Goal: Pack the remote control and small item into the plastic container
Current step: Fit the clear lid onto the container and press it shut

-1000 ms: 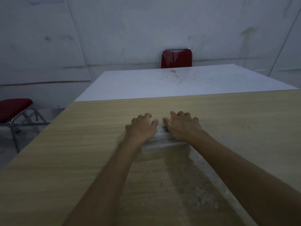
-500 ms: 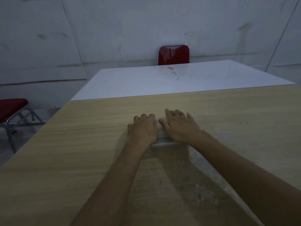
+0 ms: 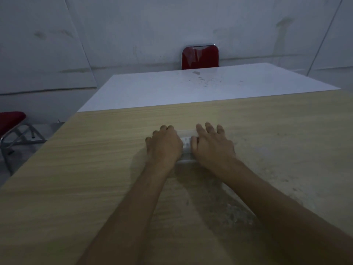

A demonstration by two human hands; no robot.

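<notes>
A clear plastic container (image 3: 186,148) lies on the wooden table (image 3: 76,178), mostly covered by both hands. My left hand (image 3: 164,145) rests flat on its left part, fingers curled over the far left edge. My right hand (image 3: 212,146) presses on its right part with fingers spread toward the far side. Between the hands a pale strip with a faint button-like pattern shows through the plastic, possibly the remote control. The small item is hidden.
A white table (image 3: 191,88) butts against the far edge of the wooden one. A red chair (image 3: 200,57) stands behind it at the wall. Another red chair (image 3: 11,123) with a metal frame stands at the left. Dusty patches mark the wood near me.
Both hands have stayed on the container; the right fingers have spread out more and the left fingers have curled over the edge. The gap between the hands has widened slightly.
</notes>
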